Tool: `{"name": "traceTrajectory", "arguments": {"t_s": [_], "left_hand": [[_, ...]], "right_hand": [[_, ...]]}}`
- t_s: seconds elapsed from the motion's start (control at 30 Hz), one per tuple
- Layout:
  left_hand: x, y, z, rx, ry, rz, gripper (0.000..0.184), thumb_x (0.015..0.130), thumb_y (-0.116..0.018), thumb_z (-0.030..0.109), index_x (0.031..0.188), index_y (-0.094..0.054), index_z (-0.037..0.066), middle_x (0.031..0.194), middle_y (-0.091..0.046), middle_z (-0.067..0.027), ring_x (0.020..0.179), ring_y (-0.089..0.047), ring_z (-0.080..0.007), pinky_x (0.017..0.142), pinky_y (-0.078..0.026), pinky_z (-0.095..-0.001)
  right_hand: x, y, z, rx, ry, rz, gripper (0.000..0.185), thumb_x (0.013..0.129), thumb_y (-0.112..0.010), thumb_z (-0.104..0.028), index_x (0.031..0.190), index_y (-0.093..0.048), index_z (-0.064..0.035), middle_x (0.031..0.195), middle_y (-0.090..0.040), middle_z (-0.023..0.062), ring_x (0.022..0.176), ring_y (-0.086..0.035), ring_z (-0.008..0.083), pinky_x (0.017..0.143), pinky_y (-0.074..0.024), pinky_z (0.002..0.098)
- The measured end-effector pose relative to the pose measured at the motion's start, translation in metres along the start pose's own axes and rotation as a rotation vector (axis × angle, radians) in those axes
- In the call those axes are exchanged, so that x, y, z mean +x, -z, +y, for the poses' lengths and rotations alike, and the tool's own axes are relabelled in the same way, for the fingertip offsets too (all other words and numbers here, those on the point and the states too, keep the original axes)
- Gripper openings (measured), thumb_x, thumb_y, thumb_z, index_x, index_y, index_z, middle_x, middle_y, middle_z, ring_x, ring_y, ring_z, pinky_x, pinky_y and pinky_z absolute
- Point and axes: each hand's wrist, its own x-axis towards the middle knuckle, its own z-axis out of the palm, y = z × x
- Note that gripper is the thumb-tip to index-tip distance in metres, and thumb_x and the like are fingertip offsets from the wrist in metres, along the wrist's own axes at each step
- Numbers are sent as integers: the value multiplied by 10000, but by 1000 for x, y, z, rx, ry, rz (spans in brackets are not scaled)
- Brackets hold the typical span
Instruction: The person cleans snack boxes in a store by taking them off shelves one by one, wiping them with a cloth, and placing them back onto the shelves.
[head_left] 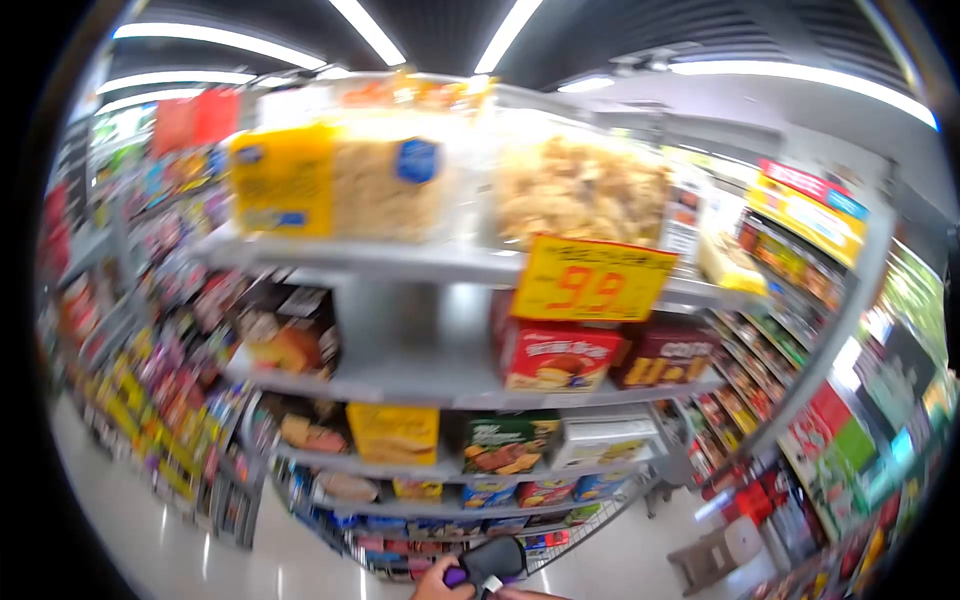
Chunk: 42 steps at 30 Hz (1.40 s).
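Note:
At the bottom edge of the head view, my left hand (440,581) is closed around a dark grey object with a rounded, flat top and purple parts (492,558); its exact kind is unclear. My right hand (530,594) shows only as a strip beside it, close to a small white piece (492,584) on or against the object. The right fingers are mostly cut off and blurred. Both hands are low in front of a shelf rack (400,375) of packaged food.
Bags of snacks (585,190) stand on the top shelf above a yellow price sign (595,280). Below are a red box (560,357), a brown box (668,350) and a green box (508,442). A stool (715,555) stands right; stocked shelves line the left.

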Motion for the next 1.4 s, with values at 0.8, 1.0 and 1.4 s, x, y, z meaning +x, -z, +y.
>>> {"name": "traceTrajectory", "arguments": {"t_s": [0.8,1.0,1.4], "left_hand": [[-31,-146,95,444,-135,-437,988,660,-947,425,1422,-455,35,1407,-532,-234,1314,-534,-395,1112,-440,-430],[-37,-219,100,502,-348,-679,917,725,-894,394,1439,-452,24,1348,-568,-230,1245,-571,-402,1058,-465,-455],[-54,-208,218,1238,-1274,-504,579,845,-693,266,1404,-593,153,1339,-624,-94,1240,-616,-232,1077,-474,-454]], "right_hand": [[-116,97,115,442,-131,163,680,964,-645,-205,1561,-340,-91,1043,-633,12,784,-588,122,631,-479,267],[-170,114,134,556,-123,158,489,968,-632,-161,1425,-494,-56,1132,-663,51,965,-618,144,792,-513,293],[-183,206,-30,255,172,-360,594,1005,-531,-438,1332,-601,53,1252,-671,130,1166,-625,222,1049,-469,359]]}}
